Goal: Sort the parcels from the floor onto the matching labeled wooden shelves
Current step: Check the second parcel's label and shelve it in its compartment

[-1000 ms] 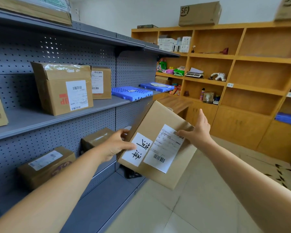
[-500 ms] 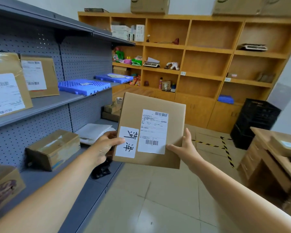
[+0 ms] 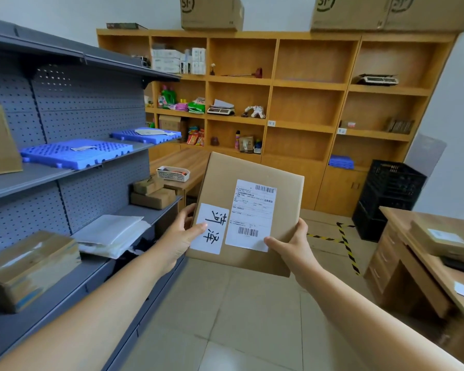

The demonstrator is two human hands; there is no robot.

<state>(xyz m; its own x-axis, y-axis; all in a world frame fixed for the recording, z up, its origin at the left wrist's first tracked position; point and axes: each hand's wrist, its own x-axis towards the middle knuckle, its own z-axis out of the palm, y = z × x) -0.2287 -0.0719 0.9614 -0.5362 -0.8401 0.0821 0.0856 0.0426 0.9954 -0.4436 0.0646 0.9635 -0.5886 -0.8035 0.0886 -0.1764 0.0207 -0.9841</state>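
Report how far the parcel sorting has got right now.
Done: nothing that shows; the labelled bays of the tall wooden shelf unit hold no sorted parcels in view. In hand: the flat brown cardboard parcel with white labels, held up off the floor by the left hand and right hand at its lower corners. Left: carrying it to a matching bay by the small white shelf tag. Floor parcels are out of view.
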